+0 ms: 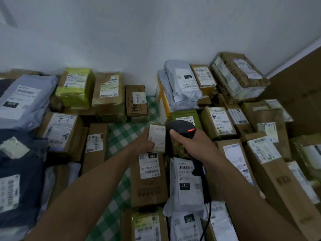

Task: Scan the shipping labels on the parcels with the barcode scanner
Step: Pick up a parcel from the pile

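Observation:
My right hand [190, 142] grips the handle of a black barcode scanner [183, 128] whose red light glows on top; its cable [207, 214] trails down toward me. My left hand [143, 142] holds a small cardboard parcel [156, 137] with a white shipping label, lifted a little above the pile just left of the scanner's head. Below it lie a brown box with a "15H" label [149, 173] and a grey bag marked "010" [185, 181].
Labelled parcels cover a green-checked cloth [121, 134]: boxes and grey bags at left [22, 100], a yellow-green wrapped parcel [76, 87], a stacked pile at back right [238, 75], long boxes at right [271, 169]. A white wall stands behind.

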`<action>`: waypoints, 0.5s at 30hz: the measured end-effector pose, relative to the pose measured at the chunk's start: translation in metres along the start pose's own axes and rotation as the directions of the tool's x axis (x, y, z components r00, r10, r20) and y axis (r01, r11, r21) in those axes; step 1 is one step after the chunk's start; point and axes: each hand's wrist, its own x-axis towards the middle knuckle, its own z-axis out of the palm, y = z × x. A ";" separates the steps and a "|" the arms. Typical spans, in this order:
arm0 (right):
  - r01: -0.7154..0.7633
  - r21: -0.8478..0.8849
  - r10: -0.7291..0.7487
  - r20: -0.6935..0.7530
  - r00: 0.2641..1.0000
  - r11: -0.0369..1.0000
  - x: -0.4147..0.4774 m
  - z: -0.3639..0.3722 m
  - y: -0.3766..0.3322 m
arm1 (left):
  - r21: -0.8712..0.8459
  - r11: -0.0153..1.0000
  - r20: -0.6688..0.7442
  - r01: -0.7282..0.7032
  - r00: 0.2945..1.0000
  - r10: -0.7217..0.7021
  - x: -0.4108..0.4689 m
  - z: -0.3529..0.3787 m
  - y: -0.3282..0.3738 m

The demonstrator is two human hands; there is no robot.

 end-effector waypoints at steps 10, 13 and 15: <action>0.035 -0.016 -0.034 0.059 0.998 0.999 0.011 0.006 -0.009 | 0.561 0.819 0.024 -0.116 0.992 0.125 0.001 -0.016 -0.005; 0.055 0.009 -0.056 0.062 0.997 0.998 0.020 0.006 -0.020 | 0.550 0.813 -0.163 -0.191 0.930 0.329 0.005 -0.038 0.007; 0.068 0.029 -0.069 0.045 0.997 0.997 0.029 0.005 -0.027 | 0.556 0.811 -0.267 -0.183 0.885 0.383 0.013 -0.052 0.018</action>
